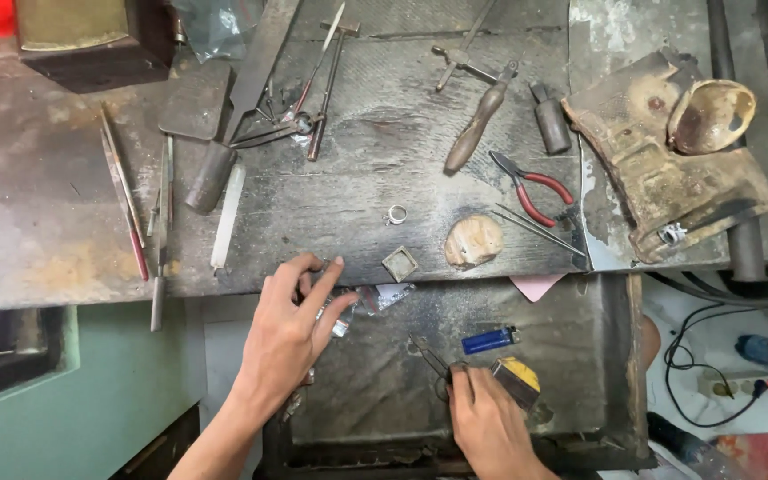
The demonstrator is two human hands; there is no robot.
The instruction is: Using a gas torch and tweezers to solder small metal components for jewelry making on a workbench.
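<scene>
My left hand (291, 329) reaches over the bench's front edge. Its thumb and fingers pinch a crumpled clear plastic packet (382, 297) at the top of the open drawer (602, 373). Just beyond its fingertips lie a small square metal frame (400, 263) and a silver ring (395, 213). My right hand (488, 422) is inside the drawer, closed around the handle of a dark pincer-like tool (430, 357). A yellow-topped block (519, 377) touches its knuckles. A blue lighter (489, 340) lies just above.
The worn bench (46, 231) carries files (126, 200) at the left, hammers and a wooden-handled tool (476, 131) at the back, red-handled pliers (533, 188), tweezers, a tan lump (473, 241), and a charred block (668, 173) with a shell (713, 116). Cables lie on the floor at the right.
</scene>
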